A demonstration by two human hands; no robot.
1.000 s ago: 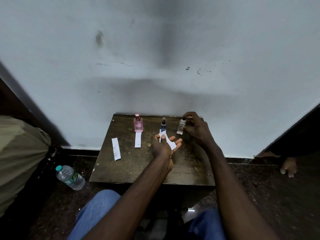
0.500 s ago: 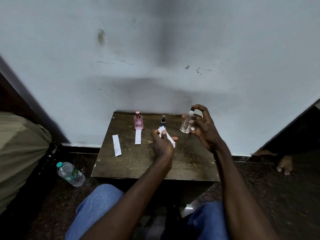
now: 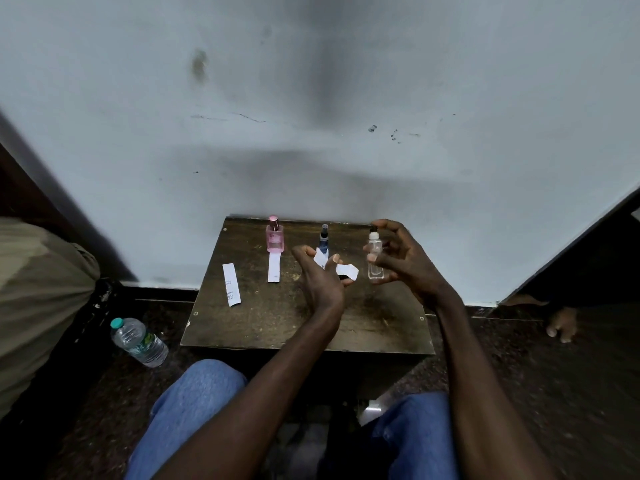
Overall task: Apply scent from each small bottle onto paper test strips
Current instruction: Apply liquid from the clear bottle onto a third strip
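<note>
My right hand holds a small clear bottle upright above the dark wooden table, with the index finger curved over its black spray top. Just left of it, my left hand pinches a white paper strip whose free end points toward the bottle. A blue bottle stands at the table's back, partly hidden by the strip. A pink bottle stands at the back left with a strip lying in front of it. Another strip lies at the left edge.
The table stands against a pale wall. A plastic water bottle lies on the floor to the left, next to an olive fabric mass. Someone's toes show at the right. My knees in blue jeans are below the table.
My right hand lifted the clear bottle off the table and brought it down closer to the strip. My left hand raised the strip and turned it toward the bottle.
</note>
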